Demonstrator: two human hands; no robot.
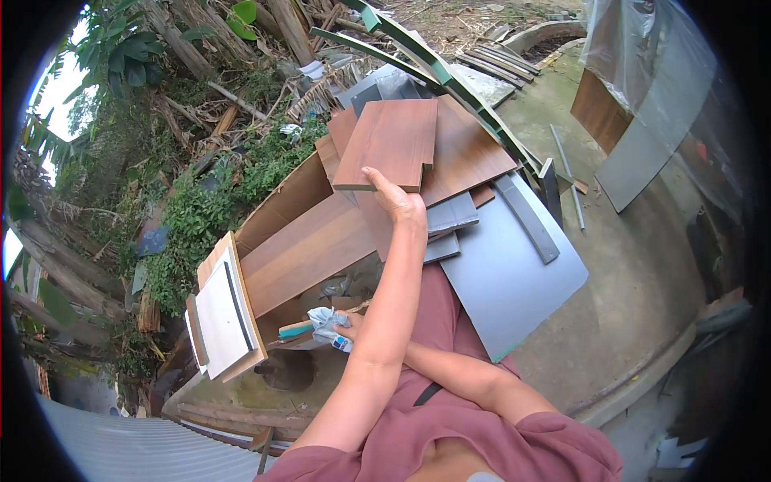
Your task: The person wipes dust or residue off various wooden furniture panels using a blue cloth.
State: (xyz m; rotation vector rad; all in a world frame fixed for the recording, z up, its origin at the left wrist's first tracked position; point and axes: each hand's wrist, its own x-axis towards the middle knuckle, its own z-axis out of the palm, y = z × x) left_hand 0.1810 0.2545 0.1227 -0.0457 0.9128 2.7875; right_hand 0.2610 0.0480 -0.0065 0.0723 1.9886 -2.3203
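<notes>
My left hand (395, 198) grips the near edge of a reddish-brown wood-grain board (389, 145), thumb on top and fingers hidden beneath. The board has a small notch at its near right corner and is held over a stack of other panels. Crossing below my left arm, my right hand (350, 324) is closed around a crumpled white-and-blue wrapper or cloth (326, 321). A teal-edged piece (295, 329) sticks out beside it; I cannot make out its kind. Under the held board lies a larger brown panel (466, 149).
A long brown plank (309, 249) reaches left to pale, framed panels (221, 313). A grey sheet (514, 273) carries a dark strip (526, 221). Green metal rails (438, 68) run behind the stack. Plants (201, 197) border the left; plastic sheeting (642, 56) hangs at right.
</notes>
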